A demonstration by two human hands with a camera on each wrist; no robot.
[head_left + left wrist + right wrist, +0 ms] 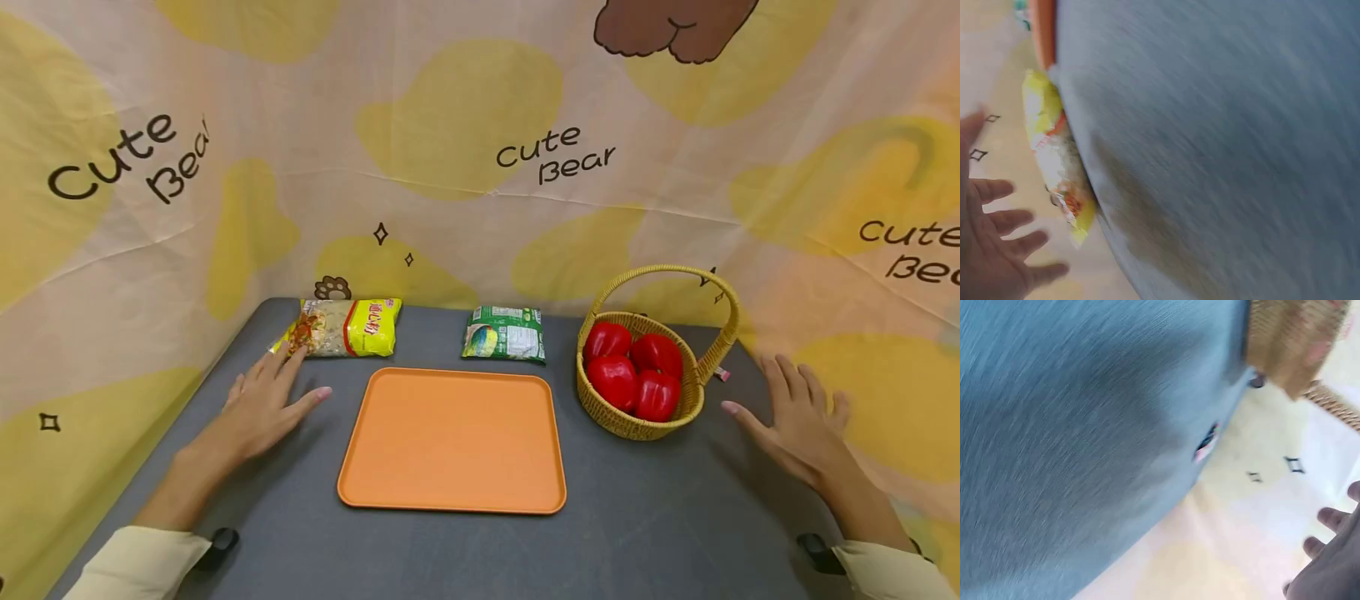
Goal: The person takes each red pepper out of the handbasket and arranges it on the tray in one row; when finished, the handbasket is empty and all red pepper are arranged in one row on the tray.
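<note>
My left hand (262, 408) is spread over the left side of the table, its fingertips overlapping the near end of a yellow and clear food packet (337, 328) in the head view. On the right, my right hand (802, 425) hovers with fingers apart, holding nothing. Just left of it stands a woven basket (641, 429) with an arched handle and several shiny red bell peppers (613, 382) inside. An orange rectangular tray (453, 440) lies flat in the middle. Behind the tray is a green packet (504, 334). The left wrist view shows the left hand (997, 244) beside the yellow packet (1057, 156).
A grey table (465, 554) carries everything. Cloth printed with yellow patches and "Cute Bear" (555, 154) hangs along its back and sides. Behind the basket, a small pink and dark object (1206, 444) lies near the table edge, mostly hidden in the head view.
</note>
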